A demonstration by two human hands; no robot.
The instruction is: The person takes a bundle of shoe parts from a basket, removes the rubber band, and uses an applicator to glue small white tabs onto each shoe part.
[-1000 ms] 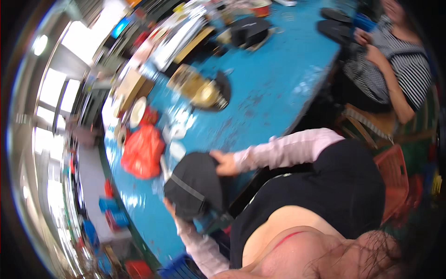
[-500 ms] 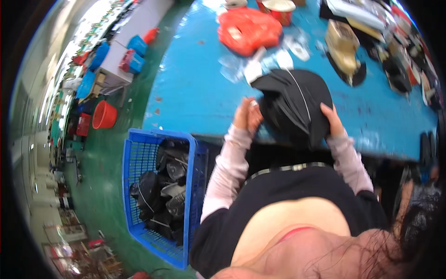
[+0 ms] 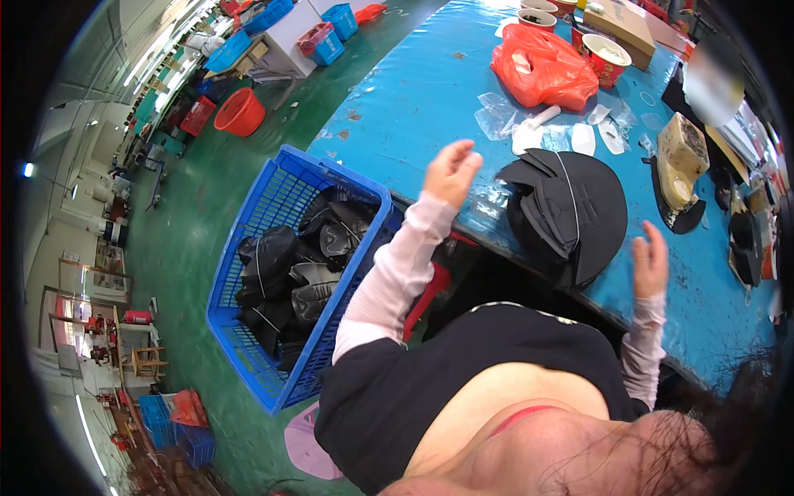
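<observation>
A bundle of black, flat cut pieces (image 3: 591, 207), stacked and bound round with a thin pale band, lies at the near edge of the blue table (image 3: 397, 116). To its left my left hand (image 3: 452, 174) is raised, apart from the bundle, with its fingers loosely bent and nothing in them. On the other side my right hand (image 3: 651, 260) is held up near the bundle's right edge, fingers stretched and empty. The band runs across the top of the stack; its underside is hidden.
A blue plastic crate (image 3: 285, 388) with several similar black bundles stands at my left. Farther back on the table are a red plastic bag (image 3: 546, 66), a paper tub (image 3: 606, 58), clear wrappers and a beige shoe-last-like form (image 3: 682, 157). A red bucket (image 3: 240, 112) stands on the green floor.
Both hands have let go of the black bundle and moved apart from it. It now rests on the table. The view has turned, showing more of the crate and the floor.
</observation>
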